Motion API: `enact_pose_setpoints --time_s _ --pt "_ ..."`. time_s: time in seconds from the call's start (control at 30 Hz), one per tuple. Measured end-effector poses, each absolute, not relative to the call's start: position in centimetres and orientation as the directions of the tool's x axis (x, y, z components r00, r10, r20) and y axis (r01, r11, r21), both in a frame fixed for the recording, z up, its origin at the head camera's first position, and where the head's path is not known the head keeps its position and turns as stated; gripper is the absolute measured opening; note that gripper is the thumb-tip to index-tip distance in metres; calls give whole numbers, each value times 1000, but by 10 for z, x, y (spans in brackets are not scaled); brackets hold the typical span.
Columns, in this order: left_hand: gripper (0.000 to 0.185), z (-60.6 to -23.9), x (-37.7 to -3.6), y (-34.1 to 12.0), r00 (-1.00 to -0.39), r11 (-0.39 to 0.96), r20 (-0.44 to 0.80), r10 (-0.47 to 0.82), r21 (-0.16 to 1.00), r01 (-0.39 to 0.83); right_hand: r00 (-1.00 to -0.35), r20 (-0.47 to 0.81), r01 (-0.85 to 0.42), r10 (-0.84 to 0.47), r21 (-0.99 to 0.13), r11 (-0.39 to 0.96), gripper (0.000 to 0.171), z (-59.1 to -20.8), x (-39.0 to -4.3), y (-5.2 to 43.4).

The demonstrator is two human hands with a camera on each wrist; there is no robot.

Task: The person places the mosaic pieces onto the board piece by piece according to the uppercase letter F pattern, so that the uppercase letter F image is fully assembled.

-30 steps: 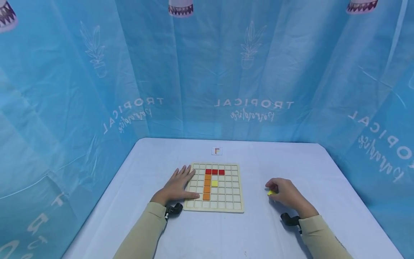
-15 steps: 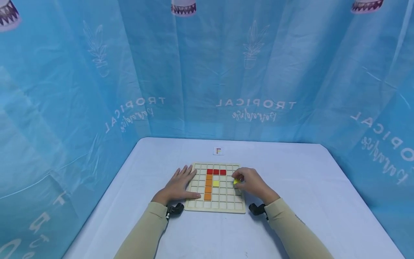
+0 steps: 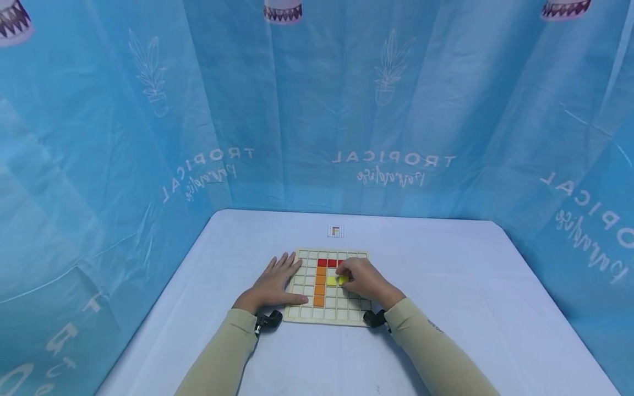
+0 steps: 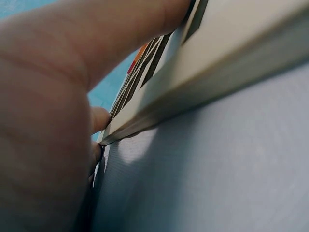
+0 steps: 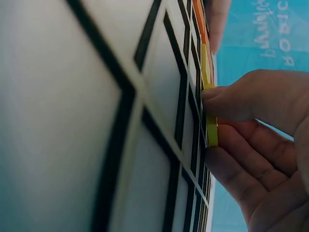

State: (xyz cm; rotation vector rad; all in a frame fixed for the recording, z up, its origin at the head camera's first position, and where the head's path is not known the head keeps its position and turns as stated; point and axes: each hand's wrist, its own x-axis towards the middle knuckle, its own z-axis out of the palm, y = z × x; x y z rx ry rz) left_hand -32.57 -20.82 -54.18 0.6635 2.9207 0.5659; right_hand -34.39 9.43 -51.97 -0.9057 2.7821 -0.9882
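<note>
A pale wooden grid board [image 3: 327, 317] lies on the table, its cells mostly bare. Red tiles [image 3: 327, 263] form a row near its far side, and a column of orange tiles [image 3: 320, 286] runs down from their left end. One yellow tile [image 3: 331, 281] sits beside the column. My right hand [image 3: 366, 280] pinches a second yellow tile [image 5: 212, 130] between thumb and fingers, right at the cell to the right of the first. My left hand [image 3: 276, 283] lies with spread fingers over the board's left edge, its thumb [image 4: 135, 24] across the rim.
A small printed card [image 3: 335, 231] with a coloured grid pattern lies behind the board. The white-covered table [image 3: 426, 242] meets a blue curtain [image 3: 307, 121] at the back and sides.
My right hand has swung left from the table's right part to over the board, carrying the yellow tile to beside the other one. The left hand has stayed on the board's edge.
</note>
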Motion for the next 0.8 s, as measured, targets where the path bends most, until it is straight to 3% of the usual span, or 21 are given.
enact_pose_setpoints --time_s 0.6,0.8 --pt "123 -547 -330 -202 -897 835 -9 442 369 408 -867 92 -434 -489 -621 652 34 -522 -337 104" --pt "123 -549 -332 -203 -892 825 6 452 377 421 -876 151 -438 -458 -646 625 32 -513 -327 128"
